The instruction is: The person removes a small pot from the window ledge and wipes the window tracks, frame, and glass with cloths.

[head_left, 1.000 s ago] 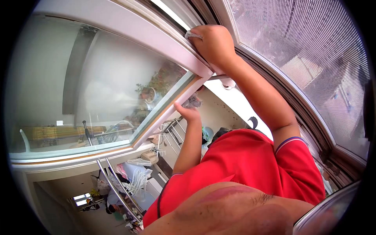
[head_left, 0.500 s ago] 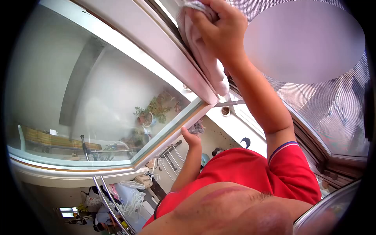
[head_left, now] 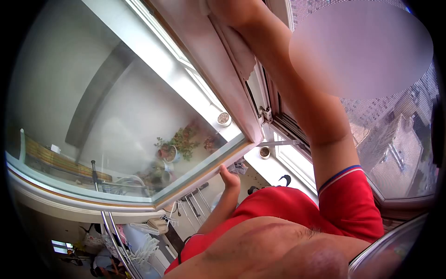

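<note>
An opened window sash (head_left: 197, 185) with a pale frame and a large glass pane fills the left side. My left hand (head_left: 230, 180) is closed on its lower edge, thumb against the frame and other fingers hidden. Just behind that hand is a crumpled greyish thing (head_left: 239, 166); I cannot tell whether the hand touches it. My right hand (head_left: 234, 10) reaches to the top of the view, partly cut off. It is closed on a whitish cloth (head_left: 240, 53) that hangs down along the sash's side edge.
A metal stay (head_left: 280, 142) and a hinge (head_left: 265, 114) join the sash to the window opening. Small pots (head_left: 264, 152) stand on the white ledge. A mesh screen (head_left: 390, 135) lies to the right. Chrome rails (head_left: 116, 242) and hung laundry are below left.
My right hand has moved up along the sash with the cloth, and now partly leaves the view. My left hand stays at the sash edge. The whole view has shifted slightly.
</note>
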`<state>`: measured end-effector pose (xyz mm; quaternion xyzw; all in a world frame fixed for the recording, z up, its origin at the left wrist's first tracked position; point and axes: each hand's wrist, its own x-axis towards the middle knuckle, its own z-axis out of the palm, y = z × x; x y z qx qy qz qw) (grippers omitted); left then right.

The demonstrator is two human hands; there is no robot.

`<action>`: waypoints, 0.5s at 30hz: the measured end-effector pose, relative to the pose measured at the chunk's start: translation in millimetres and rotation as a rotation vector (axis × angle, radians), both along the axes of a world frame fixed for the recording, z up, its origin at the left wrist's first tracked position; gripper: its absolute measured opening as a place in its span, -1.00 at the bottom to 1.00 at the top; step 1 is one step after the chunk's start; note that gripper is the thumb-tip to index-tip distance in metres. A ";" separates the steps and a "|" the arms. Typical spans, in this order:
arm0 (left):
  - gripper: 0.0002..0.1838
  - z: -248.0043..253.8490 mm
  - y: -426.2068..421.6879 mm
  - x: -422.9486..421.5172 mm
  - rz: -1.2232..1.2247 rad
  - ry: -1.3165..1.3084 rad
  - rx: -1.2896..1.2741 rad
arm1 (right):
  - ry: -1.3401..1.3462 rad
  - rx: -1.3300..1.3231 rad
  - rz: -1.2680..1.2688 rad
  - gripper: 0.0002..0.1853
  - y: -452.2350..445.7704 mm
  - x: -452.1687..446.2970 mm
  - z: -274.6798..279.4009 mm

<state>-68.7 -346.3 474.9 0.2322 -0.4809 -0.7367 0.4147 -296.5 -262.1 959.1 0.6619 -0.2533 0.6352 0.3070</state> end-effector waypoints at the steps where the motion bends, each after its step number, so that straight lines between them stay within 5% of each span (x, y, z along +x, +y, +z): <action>1: -0.29 3.2 3.1 -0.5 -0.018 0.006 -0.026 | -0.075 0.035 -0.031 -0.29 -4.8 -5.4 -17.6; 3: -0.28 -4.9 1.2 -0.4 0.014 0.000 -0.019 | -0.208 0.088 -0.047 -0.43 -7.9 -3.3 -63.8; 4: -0.27 -7.5 -3.1 -1.8 0.024 -0.005 -0.025 | -0.275 0.057 0.016 -0.25 -7.8 3.1 -88.3; 8: -0.30 -10.1 -0.7 -11.5 0.064 0.084 -0.035 | -0.359 0.261 0.021 -0.19 12.6 10.5 -158.0; 15: -0.34 -16.1 -4.0 -12.4 0.068 0.114 0.026 | -0.345 0.341 -0.105 -0.06 26.6 27.7 -197.0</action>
